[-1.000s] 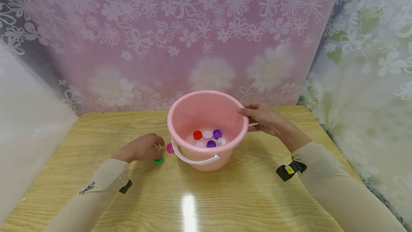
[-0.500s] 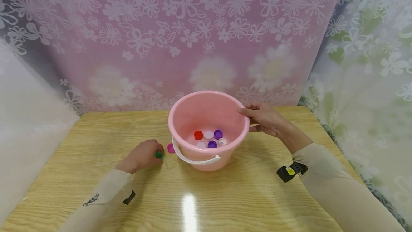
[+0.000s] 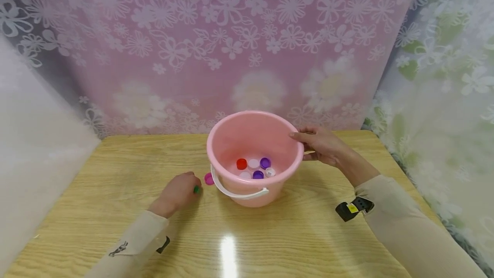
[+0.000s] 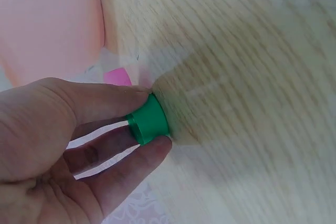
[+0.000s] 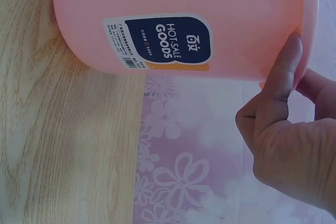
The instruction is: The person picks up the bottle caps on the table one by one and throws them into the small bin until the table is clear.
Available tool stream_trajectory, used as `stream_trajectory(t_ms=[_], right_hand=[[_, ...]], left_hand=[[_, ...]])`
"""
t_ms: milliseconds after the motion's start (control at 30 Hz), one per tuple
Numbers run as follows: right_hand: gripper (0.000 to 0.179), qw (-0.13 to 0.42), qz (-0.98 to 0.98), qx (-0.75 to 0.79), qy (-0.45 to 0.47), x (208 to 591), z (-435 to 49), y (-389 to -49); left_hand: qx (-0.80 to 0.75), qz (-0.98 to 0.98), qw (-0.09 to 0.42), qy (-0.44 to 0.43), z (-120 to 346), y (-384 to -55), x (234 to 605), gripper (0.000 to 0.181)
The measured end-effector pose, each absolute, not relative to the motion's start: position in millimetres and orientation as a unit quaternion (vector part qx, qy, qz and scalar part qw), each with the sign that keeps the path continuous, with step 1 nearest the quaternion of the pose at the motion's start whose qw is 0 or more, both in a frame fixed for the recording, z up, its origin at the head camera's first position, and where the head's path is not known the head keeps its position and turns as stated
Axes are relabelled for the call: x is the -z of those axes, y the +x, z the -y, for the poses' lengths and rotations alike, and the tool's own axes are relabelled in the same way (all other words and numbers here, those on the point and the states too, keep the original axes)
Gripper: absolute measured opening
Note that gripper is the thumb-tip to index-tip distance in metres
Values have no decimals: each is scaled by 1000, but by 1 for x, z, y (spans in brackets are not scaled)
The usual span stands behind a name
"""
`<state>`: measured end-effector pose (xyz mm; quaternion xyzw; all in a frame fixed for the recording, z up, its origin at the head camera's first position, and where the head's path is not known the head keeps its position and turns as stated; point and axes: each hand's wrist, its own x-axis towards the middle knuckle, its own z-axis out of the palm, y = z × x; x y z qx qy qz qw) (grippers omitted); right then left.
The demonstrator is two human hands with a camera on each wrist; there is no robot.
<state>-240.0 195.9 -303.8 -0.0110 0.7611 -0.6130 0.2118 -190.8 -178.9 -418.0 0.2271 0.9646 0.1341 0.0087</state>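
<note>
My left hand (image 3: 180, 193) pinches a green bottle cap (image 4: 152, 119) between thumb and fingertips, low over the table left of the bucket. Just beyond that hand, a magenta cap (image 3: 209, 179) lies beside the bucket. The pink bucket (image 3: 254, 196) stands upright, its white handle (image 3: 239, 195) hanging down the front. Inside it are several caps, among them a red cap (image 3: 241, 164), purple caps (image 3: 265, 163) and whitish ones. My right hand (image 3: 322, 147) grips the bucket's right rim, thumb over the edge and fingers against the outer wall.
The wooden table (image 3: 308, 235) reaches back to a pink floral curtain (image 3: 200, 67). A pale floral curtain (image 3: 455, 110) borders the right side. A printed label (image 5: 163, 43) is stuck to the bucket's outer wall.
My left hand has taken hold of the green cap, which lay on the table under its fingers before, and tilted it. The right hand keeps its grip on the rim.
</note>
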Motion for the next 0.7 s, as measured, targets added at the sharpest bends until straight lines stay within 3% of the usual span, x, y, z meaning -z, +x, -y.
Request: stream_trajectory(t_ms=[333,700], right_hand=[[46,215,-750,625,-12,305,-198,-240],[49,214,-752,623,-10,304,-197,-241]], left_hand=[[-143,-964,8,224,178,-187,412,30],[-181,-961,49,202,190,-195,410,13]])
